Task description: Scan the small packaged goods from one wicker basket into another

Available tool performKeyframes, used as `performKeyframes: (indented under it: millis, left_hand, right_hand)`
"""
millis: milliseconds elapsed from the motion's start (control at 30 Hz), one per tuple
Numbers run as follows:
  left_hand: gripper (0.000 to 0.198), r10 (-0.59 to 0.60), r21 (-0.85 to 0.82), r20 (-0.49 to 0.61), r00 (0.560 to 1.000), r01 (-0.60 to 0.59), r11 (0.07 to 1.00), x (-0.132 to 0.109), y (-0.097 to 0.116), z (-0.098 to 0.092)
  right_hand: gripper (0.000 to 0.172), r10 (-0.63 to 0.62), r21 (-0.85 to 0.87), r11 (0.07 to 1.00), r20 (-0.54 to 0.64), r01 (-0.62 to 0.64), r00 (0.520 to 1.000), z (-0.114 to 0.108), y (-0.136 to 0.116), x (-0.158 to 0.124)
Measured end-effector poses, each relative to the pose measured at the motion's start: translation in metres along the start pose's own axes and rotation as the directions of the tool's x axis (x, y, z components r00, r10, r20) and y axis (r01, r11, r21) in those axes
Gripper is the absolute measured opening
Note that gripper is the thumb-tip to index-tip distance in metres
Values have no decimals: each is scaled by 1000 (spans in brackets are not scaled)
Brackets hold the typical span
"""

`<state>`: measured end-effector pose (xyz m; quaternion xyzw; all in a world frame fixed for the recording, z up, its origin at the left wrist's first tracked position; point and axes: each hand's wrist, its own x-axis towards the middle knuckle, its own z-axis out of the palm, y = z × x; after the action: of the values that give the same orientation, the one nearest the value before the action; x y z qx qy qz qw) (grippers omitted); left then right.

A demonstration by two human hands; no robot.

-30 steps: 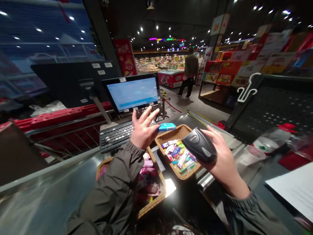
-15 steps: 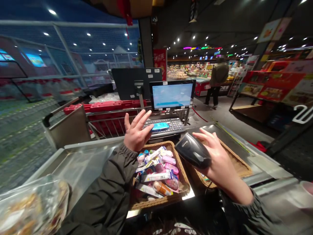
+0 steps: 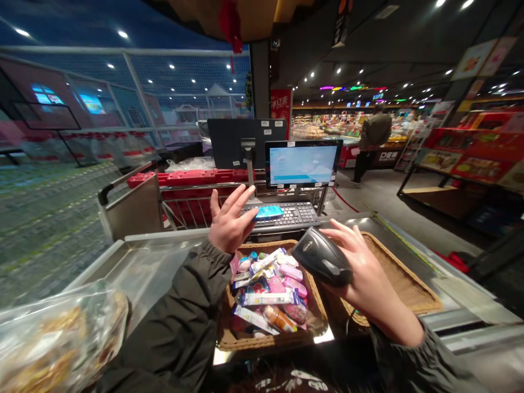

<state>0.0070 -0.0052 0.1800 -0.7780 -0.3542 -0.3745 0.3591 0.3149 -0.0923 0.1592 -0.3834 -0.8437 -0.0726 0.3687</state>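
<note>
My left hand [image 3: 231,221] is raised over the far edge of a wicker basket [image 3: 323,305], several fingers spread. At its right-hand fingertips it pinches a small shiny blue packet [image 3: 269,212], seen in front of the keyboard [image 3: 301,213]. My right hand [image 3: 362,265] grips a black barcode scanner [image 3: 322,257], its head tilted up and to the left; the handle is hidden. Colourful small goods [image 3: 270,297] fill the basket, among them white-and-blue sticks, pink cases and an orange-brown bottle [image 3: 278,317]. A second wicker basket [image 3: 403,273] lies partly behind my right hand.
Behind the keyboard stand a lit screen [image 3: 303,164] and a second monitor [image 3: 239,144] facing away. A clear bag of food [image 3: 61,338] lies on the metal counter [image 3: 151,267] at left. A metal cart [image 3: 131,210] and a person [image 3: 372,136] are further off.
The view has turned slightly left, so the screens and baskets sit further right in it. Both hands keep their holds, and the blue packet stays with my left fingers.
</note>
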Motion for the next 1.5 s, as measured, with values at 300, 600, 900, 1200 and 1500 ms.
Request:
performKeyframes:
  millis: [300, 600, 900, 1200, 1500]
  left_hand:
    - [12, -14, -92, 164, 986, 30, 995, -5, 6, 17]
    - [11, 133, -311, 428, 894, 8, 950, -43, 38, 57]
    - [9, 297, -479, 600, 743, 36, 877, -76, 78, 89]
    - [11, 418, -536, 698, 582, 38, 843, -98, 101, 108]
    - [29, 507, -645, 597, 622, -3, 764, -32, 127, 121]
  right_hand:
    - [36, 45, -39, 998, -4, -46, 999, -1, 10, -6]
    - [31, 126, -70, 990, 62, -122, 990, 3, 23, -22]
    - [33, 269, -65, 963, 143, -262, 952, 10, 38, -42]
    - [43, 386, -71, 922, 235, -381, 892, 4, 49, -64]
    - [33, 534, -199, 822, -57, -534, 843, -35, 90, -111]
